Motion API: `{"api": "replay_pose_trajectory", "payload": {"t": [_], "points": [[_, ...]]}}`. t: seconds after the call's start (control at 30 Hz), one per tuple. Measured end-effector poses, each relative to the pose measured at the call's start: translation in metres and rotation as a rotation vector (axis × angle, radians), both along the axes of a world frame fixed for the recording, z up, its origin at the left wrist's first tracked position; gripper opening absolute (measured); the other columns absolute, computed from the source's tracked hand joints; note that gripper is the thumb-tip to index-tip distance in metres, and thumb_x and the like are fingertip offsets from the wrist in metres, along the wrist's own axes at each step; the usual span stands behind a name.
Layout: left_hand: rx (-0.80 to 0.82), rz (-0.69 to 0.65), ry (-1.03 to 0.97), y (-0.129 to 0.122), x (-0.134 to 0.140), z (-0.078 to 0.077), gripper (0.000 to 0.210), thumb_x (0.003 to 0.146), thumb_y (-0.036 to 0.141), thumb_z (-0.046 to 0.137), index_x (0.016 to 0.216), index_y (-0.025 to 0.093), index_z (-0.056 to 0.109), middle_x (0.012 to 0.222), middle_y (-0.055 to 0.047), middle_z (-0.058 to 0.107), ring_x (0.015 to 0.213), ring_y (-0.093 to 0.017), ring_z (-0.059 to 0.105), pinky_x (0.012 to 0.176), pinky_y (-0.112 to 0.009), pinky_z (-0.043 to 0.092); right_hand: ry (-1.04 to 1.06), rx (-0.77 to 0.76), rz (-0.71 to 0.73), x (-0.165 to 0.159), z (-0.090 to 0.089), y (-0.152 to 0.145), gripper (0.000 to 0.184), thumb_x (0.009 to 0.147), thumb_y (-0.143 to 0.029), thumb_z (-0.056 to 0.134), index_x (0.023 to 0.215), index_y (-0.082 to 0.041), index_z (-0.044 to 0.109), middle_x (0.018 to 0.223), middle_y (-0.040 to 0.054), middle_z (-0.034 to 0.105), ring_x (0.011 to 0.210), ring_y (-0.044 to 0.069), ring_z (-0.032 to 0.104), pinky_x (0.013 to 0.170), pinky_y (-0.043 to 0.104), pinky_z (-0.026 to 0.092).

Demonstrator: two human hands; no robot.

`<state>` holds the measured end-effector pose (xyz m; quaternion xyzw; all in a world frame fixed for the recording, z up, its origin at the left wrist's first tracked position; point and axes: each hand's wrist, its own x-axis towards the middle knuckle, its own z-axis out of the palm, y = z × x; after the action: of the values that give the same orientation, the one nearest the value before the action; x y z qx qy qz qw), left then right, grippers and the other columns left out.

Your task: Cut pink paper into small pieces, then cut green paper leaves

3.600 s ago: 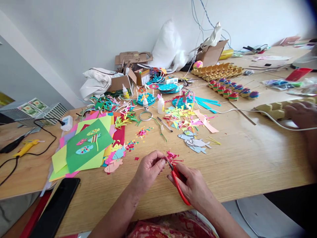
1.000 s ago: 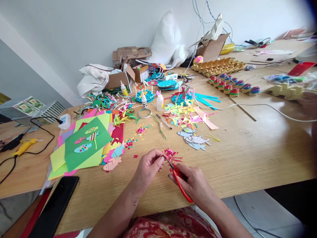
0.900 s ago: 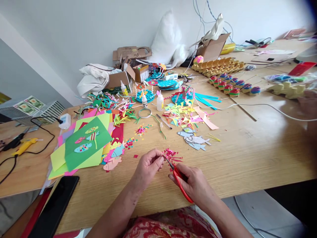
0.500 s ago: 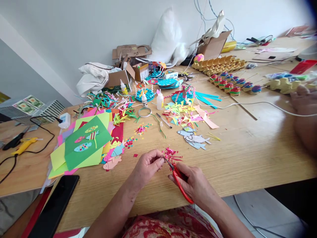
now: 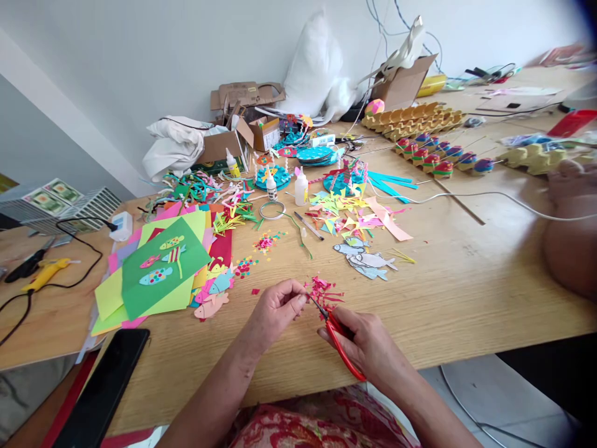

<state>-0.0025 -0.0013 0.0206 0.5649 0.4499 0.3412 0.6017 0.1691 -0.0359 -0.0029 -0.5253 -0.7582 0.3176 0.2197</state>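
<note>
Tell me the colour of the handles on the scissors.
Red; the scissors' handles show best in the head view, in the right hand.

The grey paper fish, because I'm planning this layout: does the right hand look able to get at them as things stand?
Probably yes: the fish lie just beyond the right hand, and the pink scraps sit left of the direct way. The scissors it holds might hinder grasping.
</note>
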Motion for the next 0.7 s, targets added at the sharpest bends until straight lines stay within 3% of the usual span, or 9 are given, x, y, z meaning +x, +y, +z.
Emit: {"api": "replay_pose_trajectory", "payload": {"t": [0.27, 0.43, 0.53, 0.63, 0.7], "points": [[0.025, 0.004, 0.070, 0.001, -0.005, -0.001, 0.017, 0.076, 0.032, 0.048, 0.069, 0.015, 0.050, 0.057, 0.004, 0.041, 0.054, -0.008, 0.038, 0.053, -0.020, 0.033, -0.062, 0.005, 0.019, 0.001, 0.002, 0.003, 0.034, 0.083, -0.042, 0.040, 0.059, -0.018, 0.046, 0.050, -0.0031, 0.047, 0.044, 0.008, 0.039, 0.044, 0.019, 0.027], [0.101, 0.020, 0.189, 0.015, -0.027, -0.006, 0.016, 0.076, 0.031, 0.046, 0.072, 0.016, 0.049, 0.059, 0.004, 0.042, 0.054, -0.008, 0.039, 0.051, -0.019, 0.033, -0.135, 0.031, -0.012, 0.006, 0.007, 0.009, 0.030, 0.083, -0.040, 0.039, 0.064, -0.019, 0.049, 0.052, -0.0005, 0.054, 0.046, 0.011, 0.046, 0.046, 0.021, 0.030], [0.193, 0.071, 0.416, 0.032, -0.056, -0.002, 0.016, 0.075, 0.029, 0.044, 0.070, 0.015, 0.050, 0.058, 0.004, 0.043, 0.055, -0.009, 0.041, 0.051, -0.019, 0.033, -0.150, 0.096, -0.095, 0.013, 0.002, 0.012, 0.033, 0.083, -0.043, 0.036, 0.063, -0.020, 0.048, 0.050, 0.0002, 0.054, 0.044, 0.013, 0.049, 0.044, 0.021, 0.030], [0.271, 0.079, 0.828, 0.050, -0.089, 0.004, 0.019, 0.077, 0.028, 0.039, 0.072, 0.016, 0.053, 0.059, 0.004, 0.047, 0.053, -0.009, 0.042, 0.048, -0.019, 0.030, -0.189, 0.140, -0.168, 0.020, -0.010, 0.015, 0.031, 0.082, -0.044, 0.036, 0.066, -0.021, 0.049, 0.049, 0.0011, 0.056, 0.044, 0.015, 0.052, 0.044, 0.022, 0.032], [0.278, 0.045, 0.900, 0.061, -0.106, 0.004, 0.018, 0.075, 0.026, 0.041, 0.068, 0.015, 0.055, 0.057, 0.004, 0.049, 0.053, -0.009, 0.043, 0.049, -0.019, 0.029, -0.211, 0.160, -0.200, 0.023, -0.019, 0.017, 0.030, 0.082, -0.043, 0.035, 0.067, -0.021, 0.049, 0.049, 0.0016, 0.057, 0.045, 0.016, 0.054, 0.044, 0.023, 0.033]]}}
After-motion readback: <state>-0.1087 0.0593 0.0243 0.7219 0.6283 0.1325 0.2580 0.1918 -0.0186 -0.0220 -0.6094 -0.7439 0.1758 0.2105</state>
